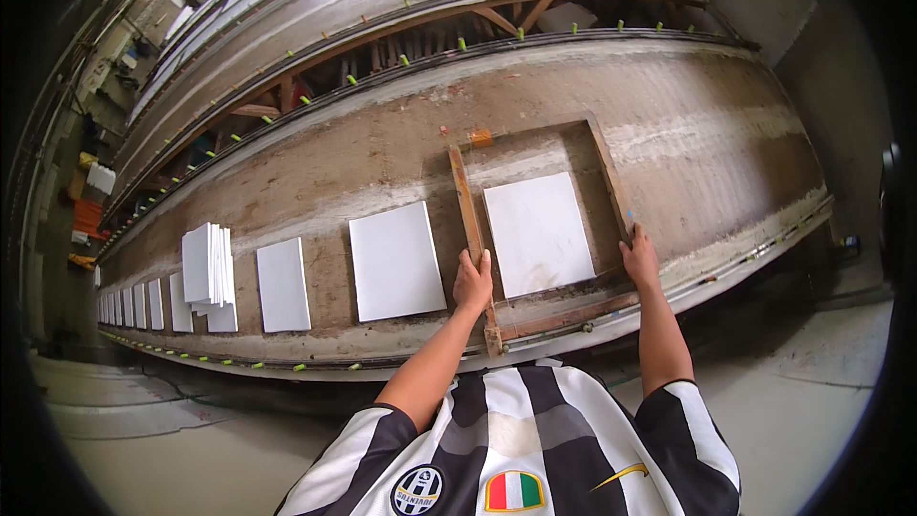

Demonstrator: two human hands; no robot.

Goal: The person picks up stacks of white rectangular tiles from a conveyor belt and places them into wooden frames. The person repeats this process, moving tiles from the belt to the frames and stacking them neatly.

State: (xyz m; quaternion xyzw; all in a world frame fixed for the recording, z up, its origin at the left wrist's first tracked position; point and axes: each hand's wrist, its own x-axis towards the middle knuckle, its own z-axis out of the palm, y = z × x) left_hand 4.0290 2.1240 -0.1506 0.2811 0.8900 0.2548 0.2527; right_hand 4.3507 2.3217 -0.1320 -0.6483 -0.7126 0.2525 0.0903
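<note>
With both arms reaching forward, I grip a rectangular wooden frame (pixel 465 193) by its two sides. My left hand (pixel 473 280) is closed around the left side bar, and my right hand (pixel 640 256) around the right one near its lower part. The frame rests on or just over a long brown table (pixel 707 162). Inside its outline lies a white sheet (pixel 540 234) with faint smudges. Whether a mesh is stretched across the frame, I cannot tell. Just left of it lies another white sheet (pixel 396 261).
Leftward along the table runs a row of white sheets (pixel 284 285), with a stack of white sheets (pixel 207 263) among them. Rails with small green clips (pixel 404 60) edge the table. A second long table (pixel 382 14) stands beyond, and a grey wall (pixel 764 10) rises at the right.
</note>
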